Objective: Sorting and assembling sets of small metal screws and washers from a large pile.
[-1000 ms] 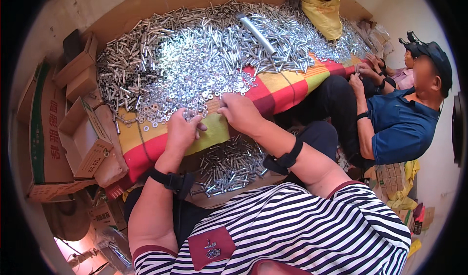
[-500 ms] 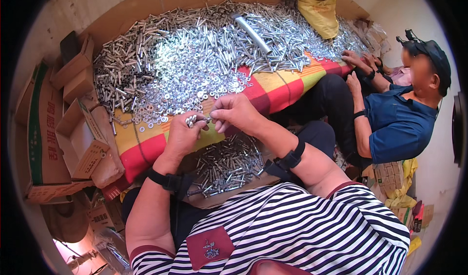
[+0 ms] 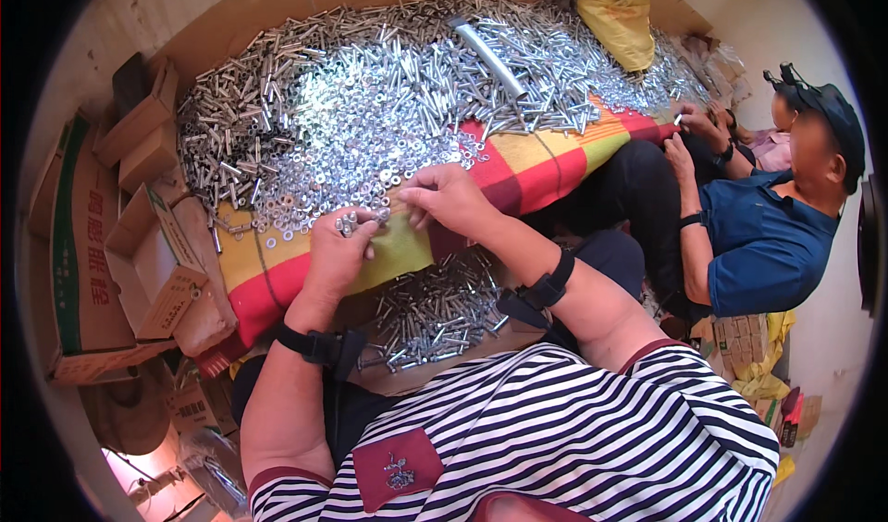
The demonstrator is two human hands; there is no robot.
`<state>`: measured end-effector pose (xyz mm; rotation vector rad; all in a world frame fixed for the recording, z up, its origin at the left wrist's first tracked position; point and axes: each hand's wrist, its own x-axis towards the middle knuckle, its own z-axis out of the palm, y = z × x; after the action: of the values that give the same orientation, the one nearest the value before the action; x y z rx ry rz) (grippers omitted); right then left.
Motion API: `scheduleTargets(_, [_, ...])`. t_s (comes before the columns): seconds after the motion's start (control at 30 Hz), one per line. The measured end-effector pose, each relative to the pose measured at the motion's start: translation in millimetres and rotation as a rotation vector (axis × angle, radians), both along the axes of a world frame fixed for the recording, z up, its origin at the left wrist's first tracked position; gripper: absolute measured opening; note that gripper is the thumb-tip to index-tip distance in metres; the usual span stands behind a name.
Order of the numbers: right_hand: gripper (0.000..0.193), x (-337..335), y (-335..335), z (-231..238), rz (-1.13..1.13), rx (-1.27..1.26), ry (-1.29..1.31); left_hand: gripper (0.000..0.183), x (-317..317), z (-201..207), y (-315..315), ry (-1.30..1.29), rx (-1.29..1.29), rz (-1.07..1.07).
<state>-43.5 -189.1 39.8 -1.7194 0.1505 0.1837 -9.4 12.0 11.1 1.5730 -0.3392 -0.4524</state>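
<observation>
My left hand (image 3: 335, 249) is closed around several metal bolts (image 3: 346, 224), their ends showing above the fingers. Between its thumb and forefinger a small shiny piece (image 3: 381, 215) sticks out toward the right, perhaps a bolt end with a nut. Just right of it and apart from it, my right hand (image 3: 450, 198) hovers with bent, loosely parted fingers. I see nothing in those fingers. Beyond both hands spreads a heap of nuts and washers (image 3: 356, 152), whose near edge lies close to my right fingertips.
A checked cloth (image 3: 536, 166) lies beneath the hardware, with sleeves and bolts (image 3: 416, 73) and a metal bar (image 3: 488, 60) behind. Finished-looking bolts (image 3: 439, 314) fill a box by my lap. Cardboard boxes (image 3: 153, 263) stand left. A co-worker (image 3: 763, 217) sits right, near a yellow sack (image 3: 620, 13).
My right hand has come away from the piece at my left fingertips, its fingers loosening. My left hand has shifted slightly left. The co-worker's hands have moved a little.
</observation>
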Motion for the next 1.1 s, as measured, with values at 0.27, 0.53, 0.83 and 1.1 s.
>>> scheduleTargets(0.27, [0.01,9,-14,-12,0.085,-1.142,-0.518,0.006,1,-7,-8,0.047,0.031,0.029])
scheduleTargets(0.53, [0.012,-2,4,2,-0.076,0.014,-0.16,0.009,1,7,-12,0.168,-0.011,0.083])
scheduleTargets(0.83, [0.017,-7,20,-3,0.011,-0.141,-0.423,0.005,1,10,-4,0.327,-0.057,0.007])
scheduleTargets(1.1, [0.011,-11,24,-10,-0.016,0.128,-0.302,0.004,8,15,8,0.589,-0.15,-0.121])
